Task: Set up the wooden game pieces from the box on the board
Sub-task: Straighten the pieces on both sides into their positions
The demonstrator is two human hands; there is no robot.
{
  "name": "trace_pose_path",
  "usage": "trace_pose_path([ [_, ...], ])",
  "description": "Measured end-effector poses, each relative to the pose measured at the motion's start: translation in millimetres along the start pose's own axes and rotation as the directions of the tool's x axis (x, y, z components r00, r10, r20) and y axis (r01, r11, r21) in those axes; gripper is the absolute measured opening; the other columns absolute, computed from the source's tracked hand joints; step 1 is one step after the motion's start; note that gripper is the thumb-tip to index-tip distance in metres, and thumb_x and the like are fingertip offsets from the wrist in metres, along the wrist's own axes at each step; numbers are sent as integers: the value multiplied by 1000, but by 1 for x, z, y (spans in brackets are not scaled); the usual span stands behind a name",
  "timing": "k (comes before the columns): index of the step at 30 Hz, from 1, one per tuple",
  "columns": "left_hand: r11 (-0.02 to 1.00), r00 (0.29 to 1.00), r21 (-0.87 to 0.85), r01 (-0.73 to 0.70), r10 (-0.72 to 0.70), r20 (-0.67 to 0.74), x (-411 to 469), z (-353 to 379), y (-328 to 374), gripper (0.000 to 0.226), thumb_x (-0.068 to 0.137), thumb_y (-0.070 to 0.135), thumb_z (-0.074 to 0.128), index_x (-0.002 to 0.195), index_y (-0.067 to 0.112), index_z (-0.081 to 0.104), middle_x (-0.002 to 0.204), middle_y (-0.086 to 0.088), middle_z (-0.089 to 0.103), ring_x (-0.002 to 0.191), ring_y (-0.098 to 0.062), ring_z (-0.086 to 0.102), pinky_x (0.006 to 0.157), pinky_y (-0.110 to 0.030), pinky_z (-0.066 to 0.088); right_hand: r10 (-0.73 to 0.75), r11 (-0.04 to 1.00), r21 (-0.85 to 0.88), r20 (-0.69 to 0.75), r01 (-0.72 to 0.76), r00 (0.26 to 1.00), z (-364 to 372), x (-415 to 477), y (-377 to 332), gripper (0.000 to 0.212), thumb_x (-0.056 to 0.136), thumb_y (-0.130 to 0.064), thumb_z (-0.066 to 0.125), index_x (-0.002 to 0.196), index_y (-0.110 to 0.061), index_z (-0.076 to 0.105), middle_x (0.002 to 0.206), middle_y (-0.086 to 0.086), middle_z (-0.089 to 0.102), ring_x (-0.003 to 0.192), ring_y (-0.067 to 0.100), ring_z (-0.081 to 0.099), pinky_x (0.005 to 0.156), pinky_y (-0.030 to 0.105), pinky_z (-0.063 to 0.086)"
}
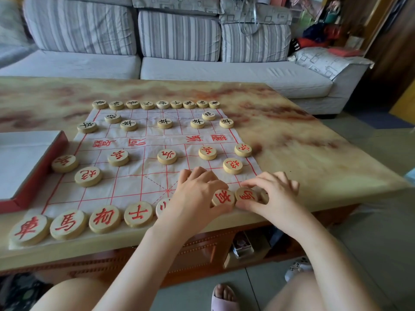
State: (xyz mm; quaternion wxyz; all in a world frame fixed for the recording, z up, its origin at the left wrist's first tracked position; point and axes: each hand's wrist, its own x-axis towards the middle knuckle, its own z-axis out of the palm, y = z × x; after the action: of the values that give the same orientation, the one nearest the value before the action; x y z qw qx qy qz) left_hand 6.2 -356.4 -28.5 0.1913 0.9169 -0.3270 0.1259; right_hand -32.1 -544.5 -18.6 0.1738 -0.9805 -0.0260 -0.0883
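Both hands at the cloth board's (pixel 125 182) near edge: left hand (pixel 197 194) pinches one red piece (pixel 223 197), right hand (pixel 272 194) another (pixel 245 194); a nudge could knock neighbouring pieces off the table edge.

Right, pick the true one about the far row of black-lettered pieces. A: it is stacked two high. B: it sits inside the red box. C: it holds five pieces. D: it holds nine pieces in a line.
D: the far row shows nine wooden discs side by side along the far edge of the cloth board, none stacked.
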Motion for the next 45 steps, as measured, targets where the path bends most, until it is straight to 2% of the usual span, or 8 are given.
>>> trace_pose_path([
  [4, 1000, 1000, -16, 9, -9, -27, 2, 4, 4, 65, 66, 73, 40, 108, 30, 65, 105, 10, 60, 106, -16, 47, 79, -21, 11, -19, 986, 165, 57, 10, 998, -12, -8, -1, 43, 75, -55, 64, 116, -52, 48, 108, -34, 39, 104, -21, 18, 84, 23, 17],
  [8, 999, 999, -26, -27, 26, -24, -2, 4, 1, 50, 70, 57, 52, 113, 33, 62, 111, 13, 62, 106, -17, 50, 82, -27, 18, 29, 977, 206, 101, -49, 994, -15, -14, 2, 49, 83, -30, 62, 117, -59, 43, 113, -19, 36, 108, 11, 26, 90, 22, 22],
  [10, 999, 998, -20, -48, 47, -39, -4, 4, -1, 42, 69, 41, 57, 110, 32, 64, 105, 15, 66, 99, -16, 54, 77, -25, 14, -6, 979, 203, 81, -11, 997, -14, -12, 1, 48, 84, -26, 62, 114, -58, 41, 104, -26, 38, 108, -5, 25, 90, 22, 22],
  [12, 999, 998, -22, -49, 48, -38, -5, 4, -3, 40, 70, 42, 53, 106, 32, 66, 100, 15, 67, 96, -16, 56, 72, -23, 11, -41, 985, 170, 68, 28, 997, -12, -9, 1, 43, 82, -32, 65, 112, -53, 42, 95, -33, 39, 99, -22, 21, 87, 24, 19],
  [18, 999, 998, 26, 37, -36, -49, -2, 6, -1, 61, 64, 74, 43, 106, 36, 65, 98, 10, 60, 105, -17, 45, 78, -24, 11, 4, 999, 38, 11, -4, 1000, -3, -2, 1, 61, 67, -64, 63, 123, -42, 50, 112, -23, 44, 107, 4, 28, 79, 27, 15],
  [23, 998, 996, 26, 48, -46, -72, -2, 4, 5, 72, 62, 80, 39, 111, 34, 63, 110, 10, 58, 110, -18, 43, 84, -28, 18, -5, 978, 207, 86, -13, 996, -12, -10, 0, 59, 76, -43, 69, 126, -51, 40, 110, -33, 35, 102, -5, 24, 88, 23, 19],
  [30, 999, 997, -2, -52, 52, -57, -8, 2, -2, 42, 72, 41, 57, 114, 35, 62, 106, 18, 66, 106, -14, 50, 79, -29, 16, 10, 977, 210, 73, -25, 997, -10, -12, 6, 49, 81, -27, 66, 115, -56, 44, 104, -28, 35, 95, -2, 25, 83, 19, 19],
  [45, 1000, 999, 17, 15, -14, -47, -6, 4, 0, 66, 62, 76, 42, 111, 36, 62, 110, 15, 60, 106, -17, 45, 76, -25, 12, -21, 989, 147, 30, 17, 999, -5, -7, 8, 48, 73, -43, 72, 117, -43, 52, 100, -31, 48, 105, -5, 26, 83, 27, 18],
])
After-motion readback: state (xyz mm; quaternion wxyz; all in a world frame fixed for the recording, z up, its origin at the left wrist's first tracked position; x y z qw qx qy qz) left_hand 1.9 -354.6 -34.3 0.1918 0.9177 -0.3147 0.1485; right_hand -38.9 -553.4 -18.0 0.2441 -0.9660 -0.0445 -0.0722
